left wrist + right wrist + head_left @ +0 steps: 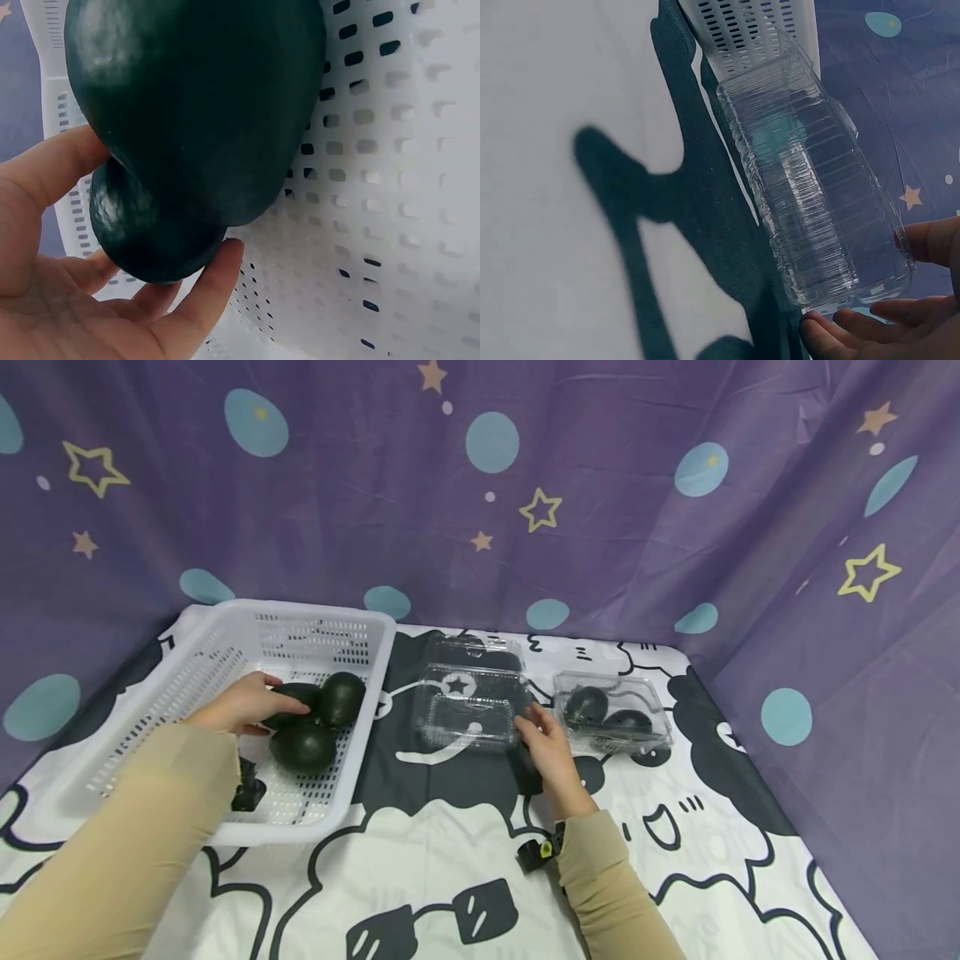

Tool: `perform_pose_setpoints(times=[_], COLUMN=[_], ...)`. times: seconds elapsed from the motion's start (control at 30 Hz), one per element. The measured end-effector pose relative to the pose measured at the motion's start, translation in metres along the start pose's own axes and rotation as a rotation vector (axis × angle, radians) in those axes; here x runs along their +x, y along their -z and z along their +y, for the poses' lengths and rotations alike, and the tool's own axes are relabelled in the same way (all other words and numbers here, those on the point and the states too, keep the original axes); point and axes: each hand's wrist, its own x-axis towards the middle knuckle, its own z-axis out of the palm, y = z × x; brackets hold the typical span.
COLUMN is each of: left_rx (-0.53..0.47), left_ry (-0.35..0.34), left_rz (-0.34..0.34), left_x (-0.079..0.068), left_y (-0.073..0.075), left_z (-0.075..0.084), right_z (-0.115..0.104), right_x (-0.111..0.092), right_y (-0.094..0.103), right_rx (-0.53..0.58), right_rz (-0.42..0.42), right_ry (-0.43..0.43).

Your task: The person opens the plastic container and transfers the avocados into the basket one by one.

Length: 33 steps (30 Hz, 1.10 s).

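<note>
In the head view my left hand [243, 703] reaches into a white basket [358, 760] and grips a dark green avocado [294, 697]. Two more avocados lie against it, one behind to the right [342, 697] and one in front [303, 749]. The left wrist view shows thumb and fingers around the held avocado [150, 232], partly hidden by a larger avocado [202, 97]. My right hand [552, 756] holds the right end of a clear plastic clamshell box [471, 718], lid raised at the back. Up close, the thumb is at the box's [802, 202] rim, fingers below.
Right of my right hand stands a second clear box [648, 697] with two avocados [587, 706] inside. A black-and-white cartoon cloth [435, 860] covers the table. Behind it hangs a purple curtain [615, 485] with stars and blue spots.
</note>
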Motion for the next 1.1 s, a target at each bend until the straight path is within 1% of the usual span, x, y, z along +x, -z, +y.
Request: perform_pose_setpoints(times=[0.13,0.3,0.37,0.43,0.6,0.7,0.9,0.97,1.1], left_rx=[0.047,0.106,0.114,0.121,0.138,0.157,0.195,0.201,0.229], left_ry=[-0.017,-0.026,-0.027,-0.033,-0.037,-0.044,-0.070,-0.075,-0.083], left_rz=[0.017,0.050,0.060,0.064,0.052,0.052,0.107,0.109,0.111], left_x=[-0.002,-0.003,-0.002,-0.002,-0.001,-0.001,0.000,0.000,-0.002], left_y=[-0.001,-0.001,-0.001,-0.001,0.001,0.001,-0.003,-0.004,-0.006], left_z=[0.002,0.006,0.006,0.007,0.009,0.013,0.022,0.024,0.031], right_z=[-0.003,-0.005,-0.006,-0.008,-0.013,-0.015,-0.018,-0.018,-0.019], right_x=[-0.001,-0.002,-0.002,-0.003,-0.004,-0.005,-0.006,-0.007,-0.007], right_y=[0.001,0.003,0.004,0.004,0.005,0.005,0.007,0.007,0.009], right_rx=[0.018,0.041,0.030,0.017,-0.002,-0.005,-0.025,-0.033,-0.028], right_rz=[0.007,0.005,0.005,0.013,0.039,0.043,0.052,0.053,0.054], right_ry=[-0.020,-0.009,-0.002,0.001,0.022,0.022,0.055,0.073,0.068])
